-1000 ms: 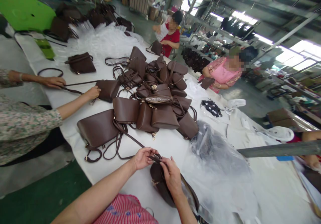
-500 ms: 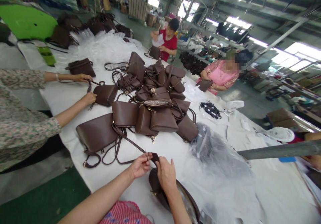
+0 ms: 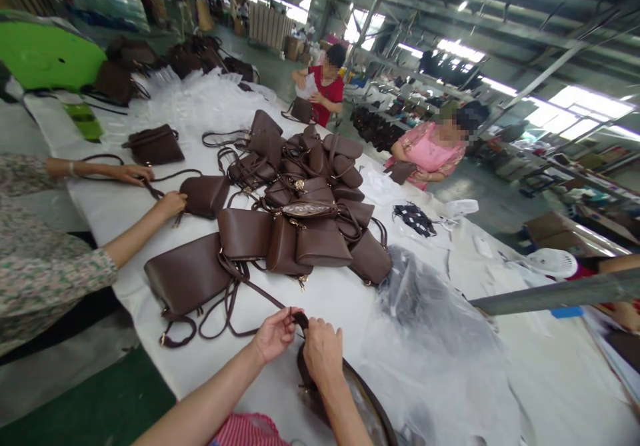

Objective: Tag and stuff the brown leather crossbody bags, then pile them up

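Note:
Between my two hands is a dark brown bag strap [image 3: 301,319]. My left hand [image 3: 274,336] pinches it with the fingertips. Just to the right, my right hand [image 3: 324,349] is closed around the strap, its fingers partly hidden by the back of the hand. Below my right hand and forearm lies a brown handbag [image 3: 367,399], unzipped, with pale lining showing in its mouth. Part of that bag is covered by my forearm. Beyond my hands a large brown bag [image 3: 187,273] lies on its side, its straps trailing toward me.
A pile of brown handbags [image 3: 324,243] fills the table's middle. Clear plastic bags [image 3: 440,326] lie at the right, under a metal pole [image 3: 555,296]. A co-worker's hands [image 3: 173,203] handle a bag at the left. Two people stand across the white table [image 3: 415,236].
The whole view has shifted slightly, moving the scene left and down. My hands still hold the strap, drawn closer together. The co-worker's far hand at left has pulled a strap farther left.

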Demonstrator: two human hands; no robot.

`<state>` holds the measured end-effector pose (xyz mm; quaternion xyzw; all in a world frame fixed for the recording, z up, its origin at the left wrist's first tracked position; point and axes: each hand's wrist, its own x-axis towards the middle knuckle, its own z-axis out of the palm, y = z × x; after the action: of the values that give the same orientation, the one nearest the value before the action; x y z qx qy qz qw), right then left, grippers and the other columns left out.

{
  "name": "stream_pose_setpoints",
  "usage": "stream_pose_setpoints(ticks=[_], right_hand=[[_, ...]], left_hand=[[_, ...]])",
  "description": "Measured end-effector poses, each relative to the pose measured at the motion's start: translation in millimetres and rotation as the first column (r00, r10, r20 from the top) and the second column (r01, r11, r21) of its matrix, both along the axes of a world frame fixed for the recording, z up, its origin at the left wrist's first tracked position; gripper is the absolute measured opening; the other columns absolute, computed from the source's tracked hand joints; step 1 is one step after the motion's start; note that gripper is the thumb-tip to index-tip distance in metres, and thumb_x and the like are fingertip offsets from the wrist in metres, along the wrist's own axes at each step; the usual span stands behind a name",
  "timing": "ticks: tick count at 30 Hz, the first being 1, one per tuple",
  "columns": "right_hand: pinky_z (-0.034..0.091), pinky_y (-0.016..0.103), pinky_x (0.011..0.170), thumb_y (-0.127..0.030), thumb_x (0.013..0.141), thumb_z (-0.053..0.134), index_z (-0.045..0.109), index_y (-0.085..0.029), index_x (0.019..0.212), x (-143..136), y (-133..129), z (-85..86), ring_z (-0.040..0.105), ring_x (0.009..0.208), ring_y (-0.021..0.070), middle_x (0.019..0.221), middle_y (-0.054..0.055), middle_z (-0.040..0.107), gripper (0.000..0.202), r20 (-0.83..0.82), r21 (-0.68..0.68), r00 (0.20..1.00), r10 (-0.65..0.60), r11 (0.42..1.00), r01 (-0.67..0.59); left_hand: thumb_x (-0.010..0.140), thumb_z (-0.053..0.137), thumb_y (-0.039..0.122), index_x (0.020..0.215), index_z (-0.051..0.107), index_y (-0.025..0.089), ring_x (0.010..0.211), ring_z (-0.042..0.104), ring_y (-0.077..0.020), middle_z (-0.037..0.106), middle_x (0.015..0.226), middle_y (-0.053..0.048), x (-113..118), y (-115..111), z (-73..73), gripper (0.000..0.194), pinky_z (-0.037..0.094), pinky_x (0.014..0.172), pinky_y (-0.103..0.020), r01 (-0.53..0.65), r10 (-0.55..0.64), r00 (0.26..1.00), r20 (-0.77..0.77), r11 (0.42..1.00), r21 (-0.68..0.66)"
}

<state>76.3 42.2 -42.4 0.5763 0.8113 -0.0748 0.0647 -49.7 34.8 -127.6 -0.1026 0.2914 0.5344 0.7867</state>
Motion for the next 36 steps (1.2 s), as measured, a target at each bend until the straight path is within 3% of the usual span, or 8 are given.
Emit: stream_pose_setpoints(ticks=[7,10,16,20,25,28,32,36], right_hand=[[0.027,0.058,0.096,-0.001,0.082,0.041,0.066,-0.016,0.091,-7.2,-1.9,5.3,0.063,0.083,0.0287,0.082,0.012,0.068,0.031,0.046,0.041,0.999,0.011,0.999,-0.012],[0.024,0.059,0.097,-0.001,0.082,0.042,0.069,-0.016,0.091,-7.9,0.7,4.6,0.063,0.081,0.029,0.082,0.013,0.069,0.032,0.063,0.031,0.998,0.004,0.999,-0.006],[0.034,0.05,0.091,-0.004,0.083,0.046,0.069,-0.017,0.092,4.2,1.6,-2.4,0.062,0.085,0.0272,0.085,0.012,0.068,0.028,0.054,-0.024,0.997,0.059,0.998,-0.057],[0.043,0.038,0.079,-0.012,0.077,0.062,0.064,-0.02,0.102,27.9,-5.5,4.3,0.061,0.087,0.0262,0.09,0.008,0.065,0.026,-0.016,-0.061,0.997,0.075,0.995,-0.076],[0.044,0.034,0.08,-0.017,0.072,0.068,0.047,-0.02,0.125,79.7,-28.3,4.3,0.059,0.097,0.026,0.113,0.01,0.059,0.057,-0.137,0.02,0.989,-0.049,0.998,0.053],[0.044,0.032,0.076,-0.018,0.077,0.063,0.05,-0.021,0.117,96.6,-40.8,-0.8,0.06,0.094,0.0251,0.108,0.008,0.062,0.042,-0.158,0.005,0.981,-0.111,0.994,0.114],[0.041,0.03,0.074,-0.016,0.079,0.059,0.055,-0.023,0.1,97.5,-46.6,2.5,0.061,0.091,0.0232,0.097,0.003,0.066,0.022,-0.167,-0.06,0.983,-0.077,0.996,0.068],[0.039,0.029,0.074,-0.019,0.081,0.06,0.055,-0.023,0.1,96.4,-48.2,12.6,0.06,0.091,0.0223,0.098,0.003,0.066,0.02,-0.175,-0.094,0.98,-0.091,0.993,0.075]], left_hand=[[0.072,0.068,0.02,0.075,0.068,0.011,0.055,0.056,-0.0077,0.069,0.084,-0.009,-0.8,0.4,8.2,0.01,0.027,0.038,-0.014,0.039,-0.027,0.988,-0.152,0.996,0.075],[0.068,0.067,0.019,0.078,0.07,0.011,0.069,0.063,-0.0149,0.069,0.085,-0.01,-7.5,4.9,23.1,0.013,0.037,0.047,-0.017,0.229,-0.116,0.902,-0.416,0.945,0.234],[0.072,0.056,0.012,0.091,0.072,0.021,0.082,0.062,-0.0184,0.069,0.087,-0.004,-8.4,7.3,45.3,0.027,0.044,0.076,-0.027,0.654,0.023,0.41,-0.912,0.69,0.311],[0.074,0.051,0.009,0.087,0.069,0.022,0.069,0.059,-0.0172,0.065,0.07,-0.001,-27.7,-5.7,32.5,0.025,0.04,0.069,-0.024,0.682,0.083,0.071,-0.994,0.723,0.11],[0.072,0.048,0.009,0.07,0.062,0.02,0.057,0.057,-0.0174,0.056,0.055,0.003,-86.4,-37.3,2.0,0.019,0.039,0.064,-0.025,0.68,-0.171,-0.198,-0.965,0.686,-0.261],[0.068,0.054,0.01,0.079,0.067,0.022,0.079,0.064,-0.0242,0.067,0.074,-0.003,-93.3,-45.4,3.1,0.021,0.043,0.079,-0.032,0.718,-0.147,-0.267,-0.952,0.629,-0.299],[0.067,0.055,0.009,0.111,0.063,0.024,0.122,0.046,-0.029,0.054,0.133,-0.009,-53.0,-29.6,29.2,0.047,0.03,0.105,-0.043,0.77,0.202,-0.246,-0.948,0.634,-0.065],[0.073,0.055,0.015,0.126,0.051,0.024,0.119,0.049,-0.0243,0.054,0.132,-0.007,-2.3,-11.3,49.9,0.054,0.036,0.104,-0.039,0.949,0.333,-0.171,-0.927,0.31,-0.063]])
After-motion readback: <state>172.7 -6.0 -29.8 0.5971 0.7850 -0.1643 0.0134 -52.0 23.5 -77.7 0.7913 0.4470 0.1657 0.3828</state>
